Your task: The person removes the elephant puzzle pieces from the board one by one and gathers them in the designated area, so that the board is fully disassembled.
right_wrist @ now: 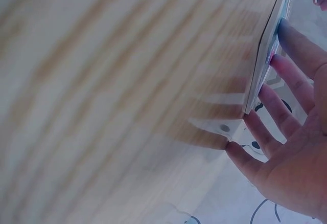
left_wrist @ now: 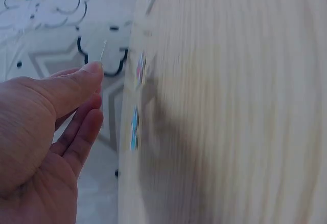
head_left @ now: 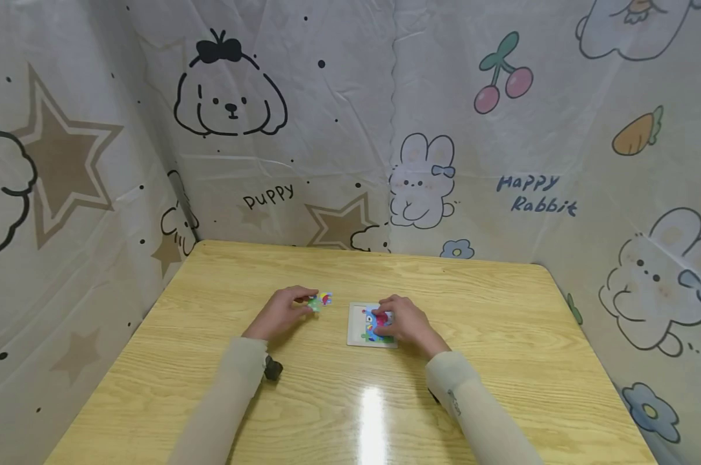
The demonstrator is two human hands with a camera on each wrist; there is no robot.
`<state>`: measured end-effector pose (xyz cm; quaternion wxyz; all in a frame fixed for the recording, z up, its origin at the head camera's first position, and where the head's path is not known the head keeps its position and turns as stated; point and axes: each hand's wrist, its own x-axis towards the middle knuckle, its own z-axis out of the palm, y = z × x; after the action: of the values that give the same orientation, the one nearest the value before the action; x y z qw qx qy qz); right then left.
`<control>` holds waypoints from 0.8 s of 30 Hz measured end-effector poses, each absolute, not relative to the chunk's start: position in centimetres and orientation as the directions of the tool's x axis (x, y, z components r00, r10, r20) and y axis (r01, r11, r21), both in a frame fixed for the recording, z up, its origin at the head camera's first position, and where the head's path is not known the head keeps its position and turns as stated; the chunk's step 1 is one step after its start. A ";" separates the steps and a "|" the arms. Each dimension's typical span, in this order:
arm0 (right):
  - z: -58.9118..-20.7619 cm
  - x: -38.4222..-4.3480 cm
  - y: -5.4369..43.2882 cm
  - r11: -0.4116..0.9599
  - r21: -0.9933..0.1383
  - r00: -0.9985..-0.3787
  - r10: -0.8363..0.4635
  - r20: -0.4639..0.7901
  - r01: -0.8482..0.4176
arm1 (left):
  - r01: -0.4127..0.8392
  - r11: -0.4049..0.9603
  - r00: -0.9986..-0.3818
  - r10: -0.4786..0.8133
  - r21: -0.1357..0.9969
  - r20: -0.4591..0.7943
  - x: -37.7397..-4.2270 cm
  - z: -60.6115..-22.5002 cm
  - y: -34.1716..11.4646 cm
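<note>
My left hand (head_left: 283, 312) pinches a small green jigsaw piece (head_left: 314, 304) between thumb and fingers, raised off the table. From the left wrist, that piece (left_wrist: 103, 51) shows as a thin edge above the thumb tip. Just beyond it on the table lies a colourful jigsaw piece (head_left: 326, 298). My right hand (head_left: 407, 320) is over a pale-framed jigsaw puzzle board (head_left: 355, 326), hiding its right part. Fingertips (right_wrist: 273, 59) touch the board, and the hand's fingers are spread and fairly straight. Blue, red and green picture parts fill much of the frame; a bare strip shows at its left.
The wooden table (head_left: 490, 387) reaches back to a printed curtain (head_left: 338, 142) along its far edge. In the left wrist view, another flat blue piece (left_wrist: 134, 128) lies on the tabletop near the left hand.
</note>
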<state>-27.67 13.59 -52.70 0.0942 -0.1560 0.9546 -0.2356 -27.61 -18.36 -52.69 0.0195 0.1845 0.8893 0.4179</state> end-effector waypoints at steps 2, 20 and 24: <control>-52.7 -27.7 13.6 0.840 -0.480 -0.935 -0.340 -0.104 -0.252 | 0.315 0.599 -0.933 0.339 0.736 0.123 -28.0 -52.6 -19.1; -52.8 -27.6 13.5 0.845 -0.475 -0.936 -0.335 -0.111 -0.246 | 0.293 0.691 -0.949 0.292 0.661 0.115 -30.2 -52.7 -24.7; -52.8 -27.7 13.5 0.844 -0.478 -0.937 -0.333 -0.108 -0.245 | 0.277 0.691 -0.954 0.280 0.667 0.106 -30.3 -52.8 -25.0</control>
<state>-27.67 13.49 -52.79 0.0937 -0.1511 0.9555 -0.2352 -30.30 -24.96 -52.79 0.0020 0.1514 0.9196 0.3624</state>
